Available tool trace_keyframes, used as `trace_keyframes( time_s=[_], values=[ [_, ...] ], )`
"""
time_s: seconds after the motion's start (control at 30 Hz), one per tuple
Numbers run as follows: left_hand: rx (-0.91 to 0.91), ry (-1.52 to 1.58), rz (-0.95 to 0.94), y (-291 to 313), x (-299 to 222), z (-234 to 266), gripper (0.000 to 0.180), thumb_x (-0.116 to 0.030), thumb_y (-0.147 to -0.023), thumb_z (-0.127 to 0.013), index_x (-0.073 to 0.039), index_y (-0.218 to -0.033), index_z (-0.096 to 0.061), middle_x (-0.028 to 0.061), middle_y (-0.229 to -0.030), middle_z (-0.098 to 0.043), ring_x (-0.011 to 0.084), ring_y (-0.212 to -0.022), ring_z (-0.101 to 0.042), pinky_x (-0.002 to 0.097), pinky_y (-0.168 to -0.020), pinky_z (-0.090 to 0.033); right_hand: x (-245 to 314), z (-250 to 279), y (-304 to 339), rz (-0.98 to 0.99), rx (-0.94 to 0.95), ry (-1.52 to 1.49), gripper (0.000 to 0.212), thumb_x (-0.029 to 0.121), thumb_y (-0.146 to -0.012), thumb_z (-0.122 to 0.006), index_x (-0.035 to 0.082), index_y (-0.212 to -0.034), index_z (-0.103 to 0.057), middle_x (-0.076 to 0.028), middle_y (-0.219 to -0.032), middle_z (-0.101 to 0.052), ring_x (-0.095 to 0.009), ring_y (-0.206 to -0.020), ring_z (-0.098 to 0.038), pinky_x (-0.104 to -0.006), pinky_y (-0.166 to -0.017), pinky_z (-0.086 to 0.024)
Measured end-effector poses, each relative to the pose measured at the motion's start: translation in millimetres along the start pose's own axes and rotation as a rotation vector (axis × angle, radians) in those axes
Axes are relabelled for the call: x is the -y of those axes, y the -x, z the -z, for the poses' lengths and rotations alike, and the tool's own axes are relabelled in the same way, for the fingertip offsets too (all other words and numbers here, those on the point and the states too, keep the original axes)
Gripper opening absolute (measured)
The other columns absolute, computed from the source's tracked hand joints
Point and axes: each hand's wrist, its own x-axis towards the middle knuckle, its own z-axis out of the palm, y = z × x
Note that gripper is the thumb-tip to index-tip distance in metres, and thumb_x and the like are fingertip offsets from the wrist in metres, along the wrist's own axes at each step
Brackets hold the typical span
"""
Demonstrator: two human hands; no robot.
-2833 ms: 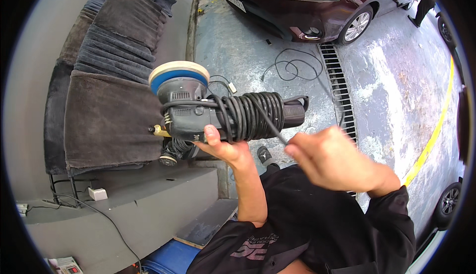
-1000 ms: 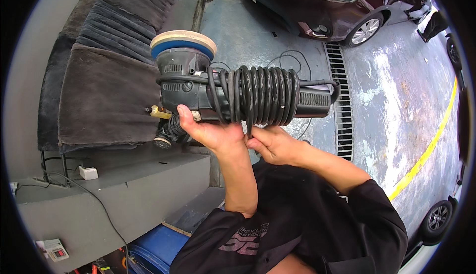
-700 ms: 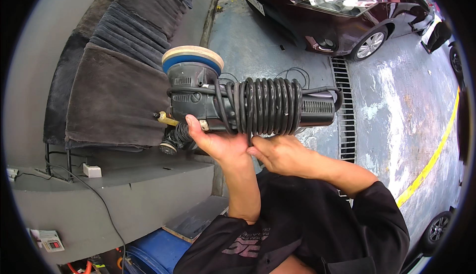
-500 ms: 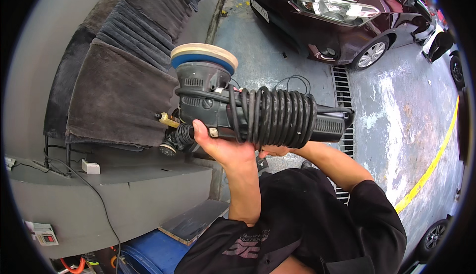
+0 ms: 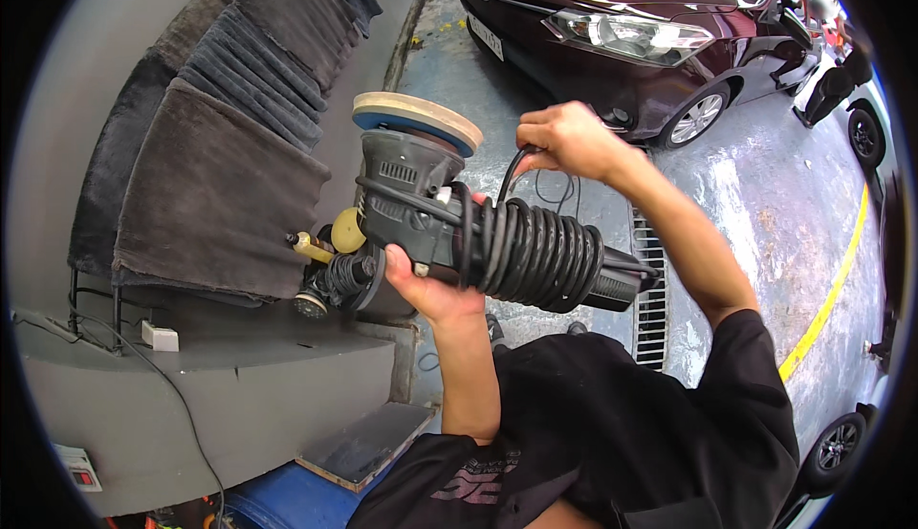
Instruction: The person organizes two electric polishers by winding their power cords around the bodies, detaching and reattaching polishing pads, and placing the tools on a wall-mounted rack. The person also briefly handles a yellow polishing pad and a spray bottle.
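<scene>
In the head view, a change is seen against the picture half a second ago: the right hand (image 5: 564, 139), then tucked under the coiled cord, is now lifted clear above the polisher (image 5: 449, 232), and a free stretch of cord (image 5: 512, 170) is drawn up from the coil (image 5: 531, 256). The polisher itself is kept at much the same place, in front of the chest, its round pad (image 5: 418, 120) turned up and to the left.

Open room is found to the right and above, over the wet concrete floor (image 5: 755, 213) with its drain grate (image 5: 650, 290) and yellow line (image 5: 832, 290). To the left the space is closed by a rack of dark grey towels (image 5: 220, 194) and a grey ledge (image 5: 220, 376); the polisher's head is close in front of the towels. A dark red car (image 5: 622, 41) is parked well beyond.

The left hand (image 5: 430, 290) is wrapped under the polisher's body, fingers curled and pressed onto it beside the coil. The right hand's fingers are closed together, pinching the cord.
</scene>
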Motion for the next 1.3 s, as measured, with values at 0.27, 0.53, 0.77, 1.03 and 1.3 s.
trace_keyframes(
  time_s=[0.27,0.53,0.77,1.03,1.3],
  values=[
    [-0.045,-0.196,-0.194,-6,7,24,0.083,-0.058,-0.075,-0.059,0.000,-0.131,-0.043,0.0215,-0.113,-0.058,0.0356,-0.100,-0.061,0.0485,-0.089,-0.050,110,114,5,-0.157,0.105,0.319,0.035,0.031,-0.079,-0.071,0.004,-0.064,-0.053,-0.010,-0.058,-0.053,-0.032,-0.057,-0.058,-0.0404,-0.053,-0.045],
    [-0.190,-0.159,-0.293,-11,19,1,0.077,-0.055,-0.077,-0.056,0.000,-0.130,-0.044,0.0190,-0.116,-0.057,0.0334,-0.102,-0.061,0.0473,-0.089,-0.051,183,70,52,-0.514,0.219,-0.525,0.025,0.016,-0.093,-0.054,-0.003,-0.078,-0.049,-0.020,-0.047,-0.048,-0.043,-0.046,-0.053,-0.0487,-0.046,-0.042],
    [-0.259,-0.141,-0.307,-12,16,-30,0.070,-0.054,-0.084,-0.053,-0.004,-0.131,-0.046,0.0154,-0.122,-0.056,0.0306,-0.109,-0.058,0.0476,-0.094,-0.049,144,-60,68,-0.404,0.035,-1.069,0.035,0.029,-0.100,-0.045,0.000,-0.084,-0.054,-0.017,-0.063,-0.056,-0.037,-0.061,-0.059,-0.0445,-0.060,-0.046],
    [-0.274,-0.079,0.084,0,12,-48,0.073,-0.059,-0.084,-0.051,-0.006,-0.134,-0.047,0.0152,-0.131,-0.054,0.0332,-0.119,-0.054,0.0513,-0.102,-0.043,52,-88,63,-0.125,-0.119,-0.731,0.028,0.028,-0.089,-0.052,0.001,-0.084,-0.059,-0.015,-0.072,-0.062,-0.034,-0.069,-0.062,-0.0417,-0.064,-0.048],
    [0.128,-0.005,0.254,-6,14,-19,0.093,-0.069,-0.083,-0.048,0.007,-0.135,-0.038,0.0261,-0.130,-0.049,0.0383,-0.121,-0.049,0.0506,-0.105,-0.039,28,-61,57,0.040,-0.111,-0.402,0.024,0.019,-0.069,-0.064,0.001,-0.084,-0.064,-0.016,-0.078,-0.065,-0.034,-0.073,-0.064,-0.0405,-0.064,-0.051]
  ],
)
